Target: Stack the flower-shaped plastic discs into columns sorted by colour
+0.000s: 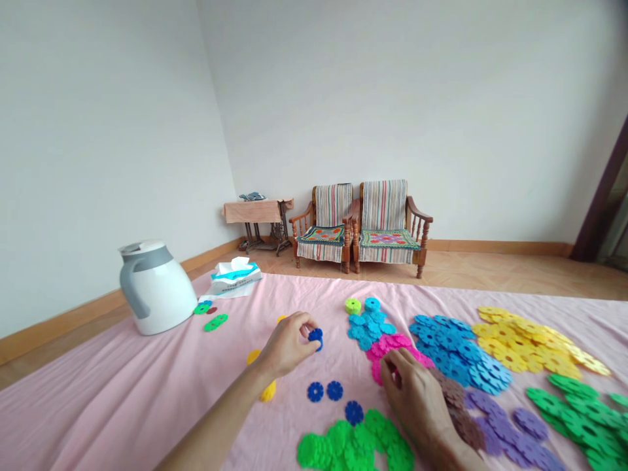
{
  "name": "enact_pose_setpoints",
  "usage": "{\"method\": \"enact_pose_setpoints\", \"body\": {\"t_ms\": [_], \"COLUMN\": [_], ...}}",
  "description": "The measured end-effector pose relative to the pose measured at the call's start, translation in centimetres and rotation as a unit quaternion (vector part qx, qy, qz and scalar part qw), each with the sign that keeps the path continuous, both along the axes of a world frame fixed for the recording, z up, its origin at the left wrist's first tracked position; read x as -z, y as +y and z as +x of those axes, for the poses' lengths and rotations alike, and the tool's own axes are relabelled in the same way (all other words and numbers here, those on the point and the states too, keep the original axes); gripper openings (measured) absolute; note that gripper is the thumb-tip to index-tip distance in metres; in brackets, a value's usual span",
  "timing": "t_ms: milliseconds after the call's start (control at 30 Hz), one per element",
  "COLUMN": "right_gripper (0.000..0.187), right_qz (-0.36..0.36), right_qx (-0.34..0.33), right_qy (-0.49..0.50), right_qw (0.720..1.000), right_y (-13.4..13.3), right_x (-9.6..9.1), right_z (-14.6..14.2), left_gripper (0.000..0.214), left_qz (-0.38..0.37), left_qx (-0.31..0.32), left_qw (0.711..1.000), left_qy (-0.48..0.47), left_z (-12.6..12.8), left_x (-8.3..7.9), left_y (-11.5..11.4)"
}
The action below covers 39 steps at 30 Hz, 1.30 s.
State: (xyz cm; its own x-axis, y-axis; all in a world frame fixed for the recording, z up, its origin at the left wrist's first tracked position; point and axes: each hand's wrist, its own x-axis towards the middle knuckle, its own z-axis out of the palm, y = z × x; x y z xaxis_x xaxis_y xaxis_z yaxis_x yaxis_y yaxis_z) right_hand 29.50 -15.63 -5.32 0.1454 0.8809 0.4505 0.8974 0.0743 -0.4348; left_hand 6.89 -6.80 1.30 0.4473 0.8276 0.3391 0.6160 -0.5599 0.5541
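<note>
My left hand pinches a dark blue snowflake disc between thumb and fingers above the pink cloth. My right hand rests palm down with its fingertips on the pile of pink discs. Three more dark blue discs lie flat between my hands. Beside my left wrist lie yellow discs. A heap of bright green discs sits at the near edge.
Light blue, blue, yellow, green, purple and brown disc piles spread to the right. A white kettle and a tissue pack stand at far left. Two wooden armchairs stand by the wall.
</note>
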Motion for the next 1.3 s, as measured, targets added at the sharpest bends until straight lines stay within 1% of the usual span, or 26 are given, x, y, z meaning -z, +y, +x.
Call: {"method": "enact_pose_setpoints", "body": {"t_ms": [100, 167, 267, 367, 733, 833, 900, 933, 1000, 1067, 1100, 1200, 1300], "right_gripper": [0.021, 0.021, 0.021, 0.022, 0.022, 0.023, 0.022, 0.022, 0.022, 0.021, 0.021, 0.022, 0.022], "right_qz": [0.001, 0.001, 0.000, -0.006, -0.004, -0.003, -0.002, -0.002, -0.001, 0.000, 0.000, 0.001, 0.001], "right_qx": [0.000, -0.002, -0.001, 0.002, 0.000, -0.005, -0.004, -0.003, -0.002, 0.000, 0.001, 0.002, 0.000], "right_qy": [0.000, 0.001, 0.001, 0.001, 0.003, 0.005, 0.005, 0.004, 0.001, -0.002, -0.004, -0.006, -0.008], "right_qw": [1.000, 1.000, 1.000, 1.000, 1.000, 1.000, 1.000, 1.000, 1.000, 1.000, 1.000, 1.000, 1.000], "right_y": [0.0, -0.1, -0.1, -0.1, -0.1, 0.0, 0.0, 0.0, 0.0, 0.0, 0.0, 0.0, 0.0], "right_x": [0.0, 0.0, -0.1, -0.1, -0.1, -0.1, -0.1, 0.0, 0.0, 0.0, 0.1, 0.1, 0.2], "right_z": [0.0, 0.0, 0.0, 0.0, 0.0, 0.0, 0.0, 0.0, 0.0, 0.0, 0.1, 0.1, 0.2], "left_gripper": [0.022, 0.023, 0.019, 0.014, 0.012, 0.012, 0.009, 0.006, 0.003, 0.009, 0.013, 0.023, 0.024], "left_qz": [0.023, 0.032, 0.037, 0.036, 0.035, 0.047, 0.043, 0.028, -0.024, -0.069, -0.079, -0.066, -0.054], "left_qx": [-0.044, -0.046, -0.040, -0.043, -0.051, -0.054, -0.038, -0.016, 0.052, 0.113, 0.130, 0.140, 0.136], "left_qw": [0.998, 0.997, 0.998, 0.998, 0.998, 0.997, 0.998, 0.999, 0.998, 0.988, 0.983, 0.975, 0.973], "left_qy": [-0.039, -0.046, -0.038, -0.022, 0.012, 0.005, 0.000, 0.005, 0.035, 0.083, 0.107, 0.159, 0.176], "left_z": [-0.2, -0.2, 0.0, 0.1, 0.1, 0.0, -0.1, 0.0, 0.1, 0.4, 0.5, 1.1, 1.5], "left_x": [0.8, 1.3, 1.8, 1.9, 2.0, 1.6, 1.1, 0.7, 0.1, -0.3, -0.4, -0.1, 0.6], "left_y": [1.1, 1.5, 1.7, 1.7, 1.6, 1.2, 0.7, 0.3, -0.7, -1.9, -2.4, -3.4, -3.8]}}
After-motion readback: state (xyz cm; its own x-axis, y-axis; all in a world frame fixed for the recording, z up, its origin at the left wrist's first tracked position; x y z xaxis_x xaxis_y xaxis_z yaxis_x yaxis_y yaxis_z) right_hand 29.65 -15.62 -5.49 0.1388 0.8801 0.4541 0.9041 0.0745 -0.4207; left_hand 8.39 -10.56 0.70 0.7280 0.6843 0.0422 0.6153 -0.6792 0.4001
